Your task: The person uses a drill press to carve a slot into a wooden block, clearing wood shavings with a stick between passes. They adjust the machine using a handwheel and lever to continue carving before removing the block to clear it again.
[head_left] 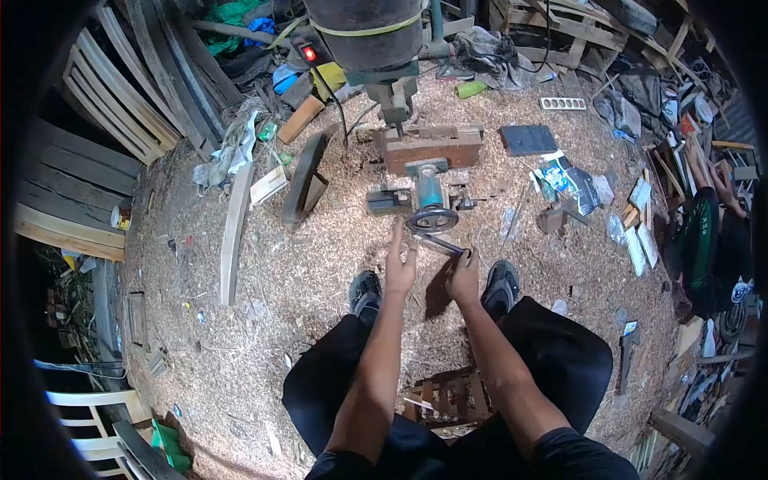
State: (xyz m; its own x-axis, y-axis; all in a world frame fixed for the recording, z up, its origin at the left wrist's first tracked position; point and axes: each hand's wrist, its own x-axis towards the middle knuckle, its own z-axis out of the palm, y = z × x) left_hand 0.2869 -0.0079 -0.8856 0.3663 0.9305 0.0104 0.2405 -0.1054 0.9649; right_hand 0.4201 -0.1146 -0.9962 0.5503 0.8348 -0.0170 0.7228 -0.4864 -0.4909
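Note:
In front of me stands a drilling machine (366, 60), its bit (398, 126) pointing down at a wooden block (436, 152) in the vise. A dark round handwheel (432, 220) faces me at the near end of the green vise screw housing (430, 190). My right hand (462, 280) is closed around the end of a dark metal lever (442, 243), which slants up left to just below the wheel. Close by the wheel's left side is my left hand (399, 272), its index finger stretched forward and nothing visible in it.
Wood shavings cover the floor. Left of the machine lie a dark curved timber (308, 180) and a long pale board (236, 236); to its right, a dark flat block (528, 140). A hammer-like tool (626, 356) lies farther right. Another person (708, 240) is at the right edge.

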